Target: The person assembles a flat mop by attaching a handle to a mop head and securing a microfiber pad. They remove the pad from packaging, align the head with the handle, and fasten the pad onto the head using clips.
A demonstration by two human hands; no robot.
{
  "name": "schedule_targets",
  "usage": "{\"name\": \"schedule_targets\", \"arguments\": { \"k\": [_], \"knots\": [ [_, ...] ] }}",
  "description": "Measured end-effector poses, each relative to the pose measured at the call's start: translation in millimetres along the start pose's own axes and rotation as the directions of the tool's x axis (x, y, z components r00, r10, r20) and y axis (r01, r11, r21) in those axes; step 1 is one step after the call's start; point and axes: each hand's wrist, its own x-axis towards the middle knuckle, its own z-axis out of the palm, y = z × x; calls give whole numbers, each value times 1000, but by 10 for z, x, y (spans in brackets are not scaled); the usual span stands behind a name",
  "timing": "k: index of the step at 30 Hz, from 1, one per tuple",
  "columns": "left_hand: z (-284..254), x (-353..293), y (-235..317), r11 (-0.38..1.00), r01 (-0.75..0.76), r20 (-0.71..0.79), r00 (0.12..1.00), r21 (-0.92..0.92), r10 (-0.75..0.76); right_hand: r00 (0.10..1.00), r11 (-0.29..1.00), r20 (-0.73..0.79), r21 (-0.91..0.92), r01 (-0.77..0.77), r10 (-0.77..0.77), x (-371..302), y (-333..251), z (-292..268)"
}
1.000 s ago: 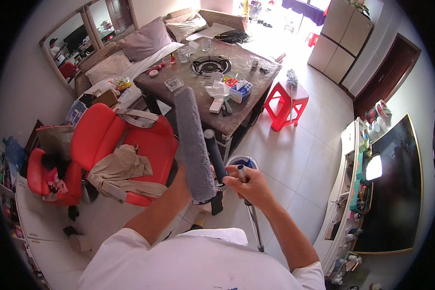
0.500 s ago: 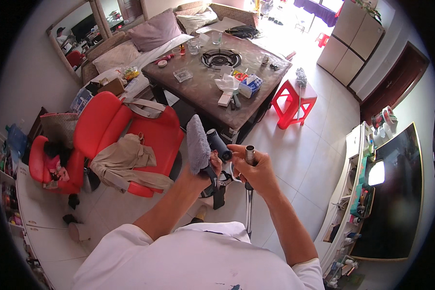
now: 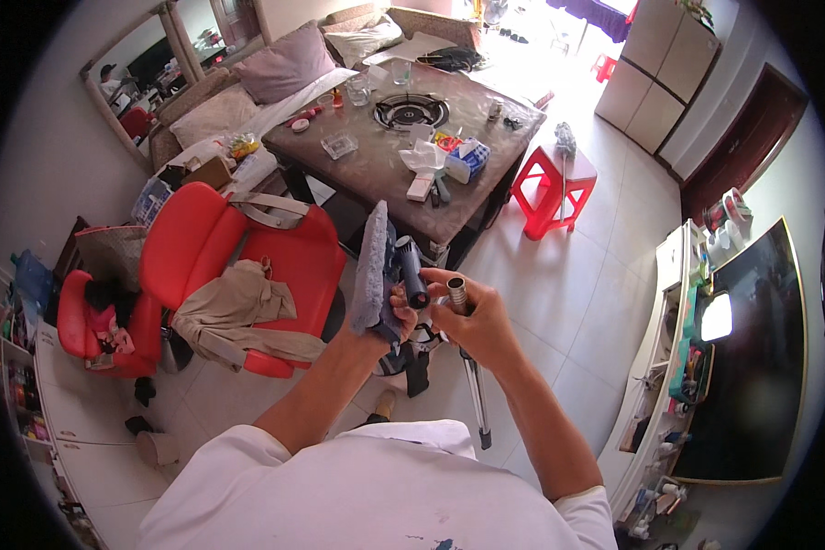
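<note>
My left hand point(image 3: 401, 313) is closed around a cleaning head with a fluffy grey pad point(image 3: 370, 270). A dark cylindrical socket point(image 3: 413, 280) sticks out beside the pad, its round end toward me. My right hand point(image 3: 484, 321) grips a silver metal pole point(image 3: 477, 394) near its ribbed top end. That end sits close to the socket but apart from it. The pole slants down, its lower end over the floor. Partly hidden below my hands is a dark and white object I cannot make out.
Ahead stands a brown table point(image 3: 339, 197) with a gas burner point(image 3: 411, 112), tissues and glasses. At left, a red chair point(image 3: 293, 238) holds a beige garment point(image 3: 238, 307). A red stool point(image 3: 550, 197) carries a grey fluffy-headed tool. A large television point(image 3: 752, 367) stands right.
The pole has tilted, its top moving left toward the socket and its lower end right. The pad has turned more edge-on. My view has shifted slightly.
</note>
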Motion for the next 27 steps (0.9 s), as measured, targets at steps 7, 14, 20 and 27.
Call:
{"name": "schedule_targets", "arguments": {
  "k": [7,14,20,27],
  "knots": [
    [-375,95,92,991,-111,50,992,-72,114,992,993,95,78,-92,85,12,-31,-16],
    [-330,117,123,928,-262,142,963,266,231,993,976,49,188,-111,103,72,95,-11],
    [155,-90,118,708,-255,127,965,659,230,975,966,101,145,-213,200,132,208,-54],
    [-379,101,57,270,-568,373,761,777,531,967,942,66,221,-254,245,172,72,-61]
  ]
}}
